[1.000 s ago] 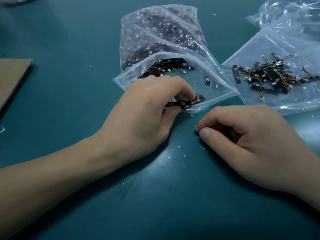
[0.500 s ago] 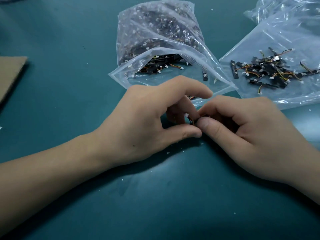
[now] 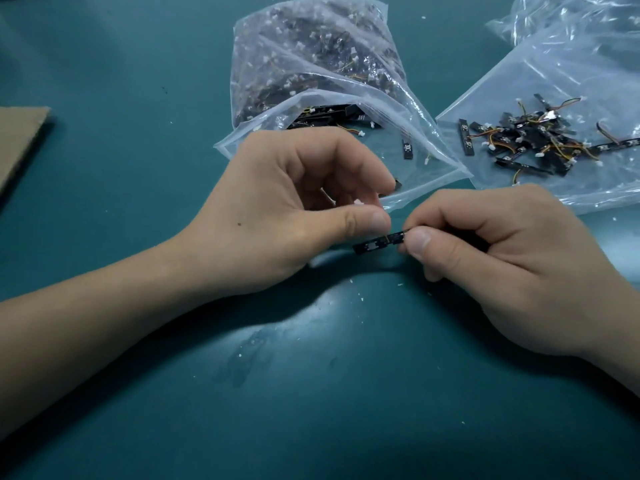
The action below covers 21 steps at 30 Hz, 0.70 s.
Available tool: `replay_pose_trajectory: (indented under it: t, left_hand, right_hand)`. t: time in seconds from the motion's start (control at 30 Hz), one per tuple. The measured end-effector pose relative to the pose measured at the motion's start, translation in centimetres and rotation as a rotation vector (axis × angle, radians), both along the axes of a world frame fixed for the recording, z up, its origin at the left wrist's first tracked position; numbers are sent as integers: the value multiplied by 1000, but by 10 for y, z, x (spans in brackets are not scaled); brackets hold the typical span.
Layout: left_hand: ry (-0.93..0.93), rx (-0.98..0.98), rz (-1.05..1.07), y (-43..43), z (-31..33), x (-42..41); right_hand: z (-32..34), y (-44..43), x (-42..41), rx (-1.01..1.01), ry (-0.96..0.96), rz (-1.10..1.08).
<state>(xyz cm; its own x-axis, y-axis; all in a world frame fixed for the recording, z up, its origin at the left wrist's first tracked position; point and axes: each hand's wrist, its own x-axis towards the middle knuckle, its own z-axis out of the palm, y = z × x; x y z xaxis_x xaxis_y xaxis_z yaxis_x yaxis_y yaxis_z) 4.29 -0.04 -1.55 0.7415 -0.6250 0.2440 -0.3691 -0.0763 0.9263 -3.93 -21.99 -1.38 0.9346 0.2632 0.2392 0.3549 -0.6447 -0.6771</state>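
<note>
A small black circuit strip (image 3: 377, 242) is held just above the teal table (image 3: 311, 393) between my two hands. My right hand (image 3: 512, 271) pinches its right end between thumb and forefinger. My left hand (image 3: 294, 209) has its fingers curled and pinches a small white connector (image 3: 358, 202) by the strip's left part. Behind my left hand lies an open clear plastic bag (image 3: 318, 81) full of similar black strips with thin wires.
A second clear bag (image 3: 571, 81) lies flat at the right with a loose pile of black strips and wires (image 3: 530, 136) on it. A piece of brown cardboard (image 3: 17, 140) sits at the left edge. Small white crumbs dot the table.
My left hand drew a strip out of the bag's mouth and met my right hand. Both hands then lifted slightly, and the strip now shows between them.
</note>
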Motion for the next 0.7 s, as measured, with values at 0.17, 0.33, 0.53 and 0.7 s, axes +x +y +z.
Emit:
replay_pose_trajectory:
  t: [0.17, 0.33, 0.53, 0.7]
  left_hand:
    - [40, -9, 2, -3, -3, 1]
    - [62, -107, 140, 0, 1, 2]
    - [-79, 222, -105, 0, 8, -5]
    - [-148, 326, -152, 1, 8, -5]
  right_hand:
    - [-2, 0, -2, 109, 22, -9]
    - [-5, 0, 1, 434, 60, -141]
    - [-6, 2, -1, 380, 37, -119]
    - [-2, 4, -4, 260, 39, -51]
